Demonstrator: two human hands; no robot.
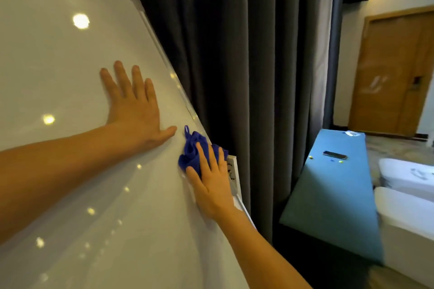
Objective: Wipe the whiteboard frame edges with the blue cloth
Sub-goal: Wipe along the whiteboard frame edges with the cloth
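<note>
Fingers of right hand: straight and near together, they press the crumpled blue microfibre cloth flat onto the board; they do not curl round it.
Fingers of left hand: spread wide and flat, palm on the board face, thumb pointing to the cloth but apart from it.
Cloth place: at the right side of the board, on the thin silver frame edge, with a small loop standing up at its top.
Surface: large glossy white whiteboard, tilted in the view, with round ceiling lights mirrored in it.
Room: dark grey pleated curtain just behind the board; long blue-green table at the right with a dark flat phone and some small coloured dots on it; white padded seats beside the table; brown wooden door far back.
Hard to see: a white part with dark marks just right of the right hand, I cannot tell what it is; the lower frame is cut off; the cloth lies partly under the fingers.
</note>
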